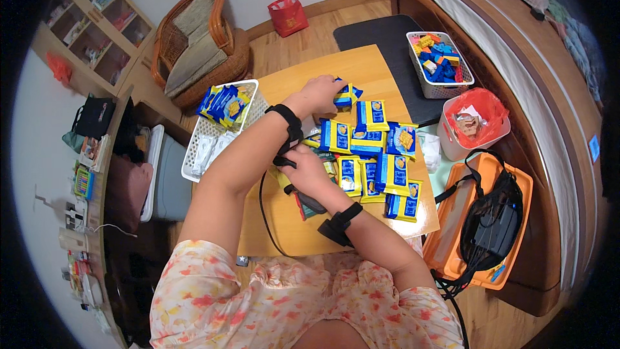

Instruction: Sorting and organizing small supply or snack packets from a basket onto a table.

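Observation:
My left hand (322, 94) grips the edge of a blue-and-yellow snack packet (348, 97) at the far side of the heap on the wooden table (276, 232). My right hand (310, 169) is below my left forearm, its fingers closed at a black cable (263, 203) that runs down to the table's near edge. Several similar snack packets (369, 140) lie overlapping to the right of my hands. Partly under my right hand are a dark packet (310, 202) and yellow wrappers. Both wrists wear black straps.
Left of my arm, a white perforated basket (189, 167) holds blue-and-yellow packets and white sachets. To the right are a basket of toy bricks (443, 89), a bin with a red bag (448, 128) and an orange tray (520, 179) bearing a black mesh bag. A rattan armchair (218, 19) stands beyond.

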The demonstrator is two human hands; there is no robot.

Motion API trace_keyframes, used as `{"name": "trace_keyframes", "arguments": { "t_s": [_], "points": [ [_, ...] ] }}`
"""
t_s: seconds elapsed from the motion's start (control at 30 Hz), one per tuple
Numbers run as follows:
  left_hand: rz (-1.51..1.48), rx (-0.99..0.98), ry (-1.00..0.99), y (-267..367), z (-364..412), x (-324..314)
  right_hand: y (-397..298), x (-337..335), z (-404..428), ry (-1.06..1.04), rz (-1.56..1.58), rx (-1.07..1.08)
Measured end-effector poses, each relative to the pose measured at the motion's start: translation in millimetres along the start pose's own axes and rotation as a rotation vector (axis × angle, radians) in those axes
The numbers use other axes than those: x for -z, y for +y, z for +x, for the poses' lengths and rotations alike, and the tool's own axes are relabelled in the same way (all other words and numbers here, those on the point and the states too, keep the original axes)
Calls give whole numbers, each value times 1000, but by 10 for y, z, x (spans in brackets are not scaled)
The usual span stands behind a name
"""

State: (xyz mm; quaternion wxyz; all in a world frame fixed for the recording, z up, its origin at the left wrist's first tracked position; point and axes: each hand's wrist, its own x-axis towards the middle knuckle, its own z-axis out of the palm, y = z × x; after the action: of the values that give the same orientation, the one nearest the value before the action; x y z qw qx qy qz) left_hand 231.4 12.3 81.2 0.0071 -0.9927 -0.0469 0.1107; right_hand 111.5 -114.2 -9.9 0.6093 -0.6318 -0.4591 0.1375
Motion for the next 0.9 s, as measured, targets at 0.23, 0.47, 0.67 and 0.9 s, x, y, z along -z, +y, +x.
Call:
{"name": "trace_keyframes", "arguments": {
  "t_s": [0.23, 0.47, 0.67, 0.9],
  "points": [
    [-972, -104, 371, -239, -965, 299, -92, 31, 34, -2, 116, -13],
    [-1858, -125, 740, -165, -2085, -363, -79, 67, 81, 116, 319, -234],
    [-2080, -72, 747, -222, -2065, -828, -189, 76, 91, 302, 413, -205],
    [-2249, -207, 509, -50, -2045, -1133, -412, 160, 83, 207, -65, 162]
  ]
}}
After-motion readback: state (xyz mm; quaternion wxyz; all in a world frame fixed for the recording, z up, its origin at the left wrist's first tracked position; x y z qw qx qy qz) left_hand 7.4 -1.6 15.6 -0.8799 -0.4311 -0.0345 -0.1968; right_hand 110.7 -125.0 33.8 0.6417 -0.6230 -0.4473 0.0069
